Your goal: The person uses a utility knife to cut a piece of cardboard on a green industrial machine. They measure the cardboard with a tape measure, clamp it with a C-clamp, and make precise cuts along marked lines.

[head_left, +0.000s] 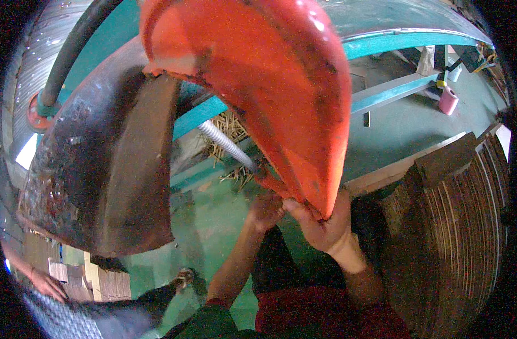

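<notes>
The big orange cover (281,96) hangs in the middle, right in front of the person, and its top is cut off. Its low tip comes down over the right hand (326,231) and hides part of it. The thumb side of that hand points toward the left hand (265,213), which is just beside it under the cover's low edge. The left fingers look bent, but their ends are hidden. I cannot tell if either hand is pinching anything.

The cover also blocks much of the blue-green frame (391,93) behind it. A bendy gray tube (229,146) goes down near the hands, but its low end is hard to see. Sticks (225,127) lie behind it.

On the left, a dark curved metal sheet (94,164) stands in the way. Below it, another person's hand (48,285) shows near the edge. A pink roll (449,101) and a stack of brown sheets (456,220) are on the right.
</notes>
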Tool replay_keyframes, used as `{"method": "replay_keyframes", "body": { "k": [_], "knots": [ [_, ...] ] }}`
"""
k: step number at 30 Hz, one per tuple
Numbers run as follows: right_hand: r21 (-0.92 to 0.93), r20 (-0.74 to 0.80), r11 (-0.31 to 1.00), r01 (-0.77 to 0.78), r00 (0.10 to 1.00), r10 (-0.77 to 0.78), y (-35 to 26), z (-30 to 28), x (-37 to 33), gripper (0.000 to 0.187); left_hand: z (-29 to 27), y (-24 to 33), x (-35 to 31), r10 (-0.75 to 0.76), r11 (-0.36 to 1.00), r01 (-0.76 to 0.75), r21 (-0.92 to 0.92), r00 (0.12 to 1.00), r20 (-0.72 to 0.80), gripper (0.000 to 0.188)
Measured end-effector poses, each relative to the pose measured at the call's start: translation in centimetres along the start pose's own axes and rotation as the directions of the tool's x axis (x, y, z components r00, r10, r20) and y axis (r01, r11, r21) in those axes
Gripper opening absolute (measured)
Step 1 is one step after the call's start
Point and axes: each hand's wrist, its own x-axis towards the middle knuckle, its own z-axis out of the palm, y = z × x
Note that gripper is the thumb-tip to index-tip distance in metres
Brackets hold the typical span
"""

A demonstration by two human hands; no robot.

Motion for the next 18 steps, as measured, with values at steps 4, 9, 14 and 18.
{"method": "replay_keyframes", "body": {
  "k": [4, 9, 14, 18],
  "knots": [
    [-0.015, -0.024, 0.999, 0.029, 0.999, -0.03, -0.4, 0.0, 0.2, 0.023, -1.6, 0.2, 0.2, -0.002, 1.0, -0.001, -0.009, 0.926, -0.378, 0.043],
    [-0.054, -0.042, 0.996, 0.068, 0.997, -0.071, -1.5, -0.4, -0.3, 0.024, -1.2, 1.6, -0.5, 0.25, 0.946, -0.301, -0.121, 0.914, -0.321, 0.038],
    [-0.052, -0.048, 0.998, 0.034, 0.998, -0.036, -1.6, -0.5, -0.6, 0.026, 1.4, 3.3, -2.9, 0.29, 0.936, -0.109, 0.335, 0.78, -0.555, 0.031],
    [0.02, -0.036, 0.996, -0.087, 0.996, 0.087, -1.9, -0.4, -1.2, 0.024, 3.4, 2.1, -4.7, 0.291, 0.942, -0.113, 0.316, 0.743, -0.602, 0.029]
  ]
}}
